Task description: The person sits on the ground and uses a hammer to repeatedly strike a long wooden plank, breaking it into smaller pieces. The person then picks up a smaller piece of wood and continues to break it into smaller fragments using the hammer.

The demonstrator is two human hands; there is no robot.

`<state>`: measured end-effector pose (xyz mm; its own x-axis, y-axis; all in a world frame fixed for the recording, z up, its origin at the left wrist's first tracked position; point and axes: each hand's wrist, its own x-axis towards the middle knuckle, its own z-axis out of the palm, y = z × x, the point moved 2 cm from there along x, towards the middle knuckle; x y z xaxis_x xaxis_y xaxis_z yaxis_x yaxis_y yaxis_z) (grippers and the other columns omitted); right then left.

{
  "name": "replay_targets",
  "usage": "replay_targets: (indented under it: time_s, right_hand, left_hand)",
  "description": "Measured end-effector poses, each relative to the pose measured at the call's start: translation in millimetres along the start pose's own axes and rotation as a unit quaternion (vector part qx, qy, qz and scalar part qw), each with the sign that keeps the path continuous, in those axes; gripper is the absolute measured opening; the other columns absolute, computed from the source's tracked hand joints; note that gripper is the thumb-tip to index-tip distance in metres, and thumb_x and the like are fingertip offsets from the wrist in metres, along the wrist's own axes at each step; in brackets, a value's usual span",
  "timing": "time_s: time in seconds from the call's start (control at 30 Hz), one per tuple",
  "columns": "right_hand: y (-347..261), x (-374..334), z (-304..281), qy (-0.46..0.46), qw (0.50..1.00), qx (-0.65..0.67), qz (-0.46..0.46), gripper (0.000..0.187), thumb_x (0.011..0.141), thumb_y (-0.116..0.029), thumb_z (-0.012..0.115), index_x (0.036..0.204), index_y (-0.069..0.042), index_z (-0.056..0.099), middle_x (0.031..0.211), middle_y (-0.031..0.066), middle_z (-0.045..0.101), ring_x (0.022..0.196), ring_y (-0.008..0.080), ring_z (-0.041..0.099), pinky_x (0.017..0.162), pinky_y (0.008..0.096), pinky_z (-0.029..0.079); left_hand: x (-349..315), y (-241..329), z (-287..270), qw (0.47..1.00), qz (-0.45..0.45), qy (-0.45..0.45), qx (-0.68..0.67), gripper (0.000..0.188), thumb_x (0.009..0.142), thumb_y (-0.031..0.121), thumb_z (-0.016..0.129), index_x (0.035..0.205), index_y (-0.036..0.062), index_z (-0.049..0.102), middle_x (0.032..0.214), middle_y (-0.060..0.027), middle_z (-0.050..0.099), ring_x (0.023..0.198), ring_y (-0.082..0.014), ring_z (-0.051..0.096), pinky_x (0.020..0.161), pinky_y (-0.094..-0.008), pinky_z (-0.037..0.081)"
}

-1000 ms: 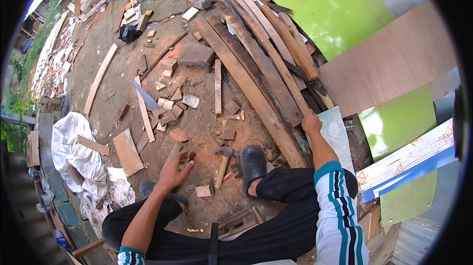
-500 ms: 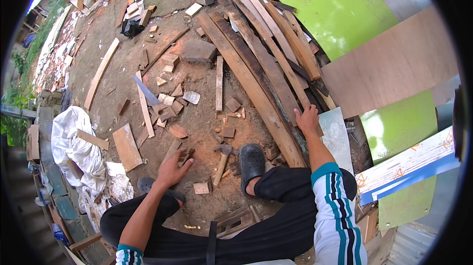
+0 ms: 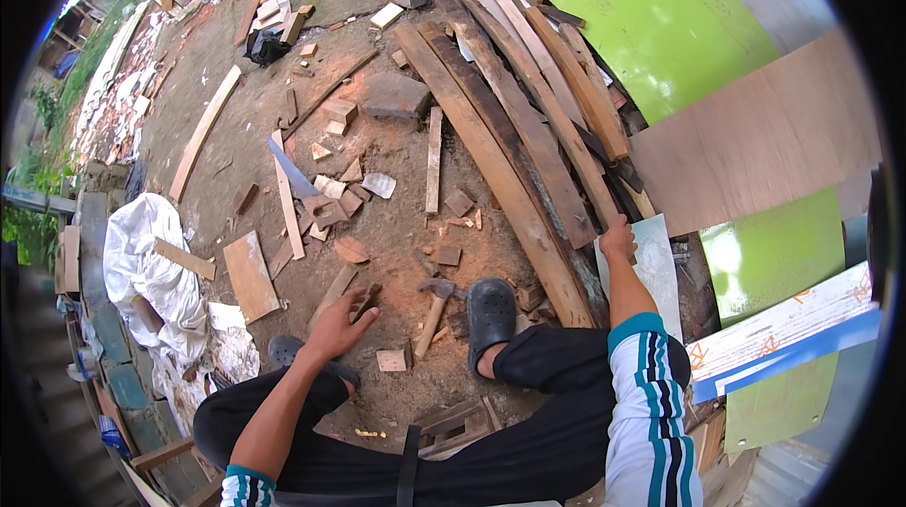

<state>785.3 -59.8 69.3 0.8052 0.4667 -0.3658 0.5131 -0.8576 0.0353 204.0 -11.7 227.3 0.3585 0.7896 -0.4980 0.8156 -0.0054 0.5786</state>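
Note:
My right hand is closed around the near end of a long narrow wooden strip, beside a grey sheet. My left hand hovers over the ground in front of my left shoe, thumb and fingers apart, next to a short wooden slat. Between my feet lies a claw hammer with a wooden handle, close to a small wood block. A handsaw rests farther off among wood offcuts.
Several long planks lie side by side at the right. Beyond them are green sheets and a brown plywood sheet. A large stone sits ahead; a white sack lies at the left. My right shoe is near the planks.
My right hand has gone from spread fingers on the strip's end to a closed grip, slightly nearer me. The left hand has barely moved. The whole view has shifted a little.

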Motion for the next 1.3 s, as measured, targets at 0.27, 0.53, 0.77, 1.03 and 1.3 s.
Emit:
replay_targets:
  time_s: [0.27, 0.53, 0.77, 1.03, 1.3]
  right_hand:
    - [-24.1, -41.5, 11.4, 0.237, 0.963, 0.107, -0.075, 0.033, 0.095, -0.028, 0.059, 0.119, -0.005, 0.056, 0.123, 0.0158, 0.058, 0.122, 0.0329, 0.055, 0.096, 0.0466, 0.047]
    - [4.0, -71.8, 74.7, -0.034, 0.985, 0.155, 0.063, 0.076, 0.092, -0.062, 0.055, 0.142, -0.005, 0.048, 0.144, 0.0199, 0.05, 0.134, 0.0382, 0.046, 0.109, 0.0538, 0.036]
    - [7.0, -70.5, 82.7, -0.114, 0.993, 0.04, -0.008, 0.098, 0.08, -0.069, 0.067, 0.15, -0.008, 0.037, 0.152, 0.0193, 0.041, 0.138, 0.0387, 0.042, 0.113, 0.0549, 0.033]
    - [2.1, -74.1, 71.7, -0.107, 0.99, -0.012, -0.088, 0.077, 0.093, -0.057, 0.059, 0.138, 0.004, 0.046, 0.139, 0.0243, 0.052, 0.129, 0.0405, 0.051, 0.104, 0.0547, 0.042]
    - [6.8, -86.8, 58.8, -0.108, 0.984, 0.0, -0.139, 0.08, 0.092, -0.06, 0.057, 0.137, 0.005, 0.048, 0.137, 0.0245, 0.054, 0.13, 0.039, 0.051, 0.105, 0.0563, 0.04]
  left_hand:
    - [4.1, 2.0, 0.8, 1.0, -0.001, -0.013, 0.005, 0.061, 0.096, 0.042, 0.063, 0.138, 0.0004, 0.051, 0.129, -0.0223, 0.064, 0.118, -0.0348, 0.064, 0.098, -0.0429, 0.051]
    - [5.4, 4.7, 4.6, 1.0, -0.001, -0.026, 0.004, 0.06, 0.096, 0.041, 0.064, 0.138, 0.0003, 0.051, 0.129, -0.0221, 0.064, 0.119, -0.035, 0.064, 0.098, -0.0437, 0.05]
    - [8.3, 10.5, 3.5, 0.999, 0.01, -0.03, 0.008, 0.06, 0.095, 0.04, 0.065, 0.137, 0.0002, 0.052, 0.127, -0.0227, 0.065, 0.119, -0.035, 0.064, 0.098, -0.0423, 0.05]
    - [4.9, 4.4, -9.8, 1.0, 0.023, -0.007, -0.001, 0.062, 0.095, 0.041, 0.064, 0.138, -0.001, 0.051, 0.126, -0.0244, 0.064, 0.118, -0.0376, 0.063, 0.099, -0.0428, 0.049]
    - [1.0, 12.1, -17.0, 0.999, 0.029, 0.011, -0.009, 0.063, 0.095, 0.042, 0.063, 0.138, -0.0016, 0.051, 0.127, -0.0251, 0.064, 0.118, -0.0381, 0.062, 0.099, -0.0437, 0.049]
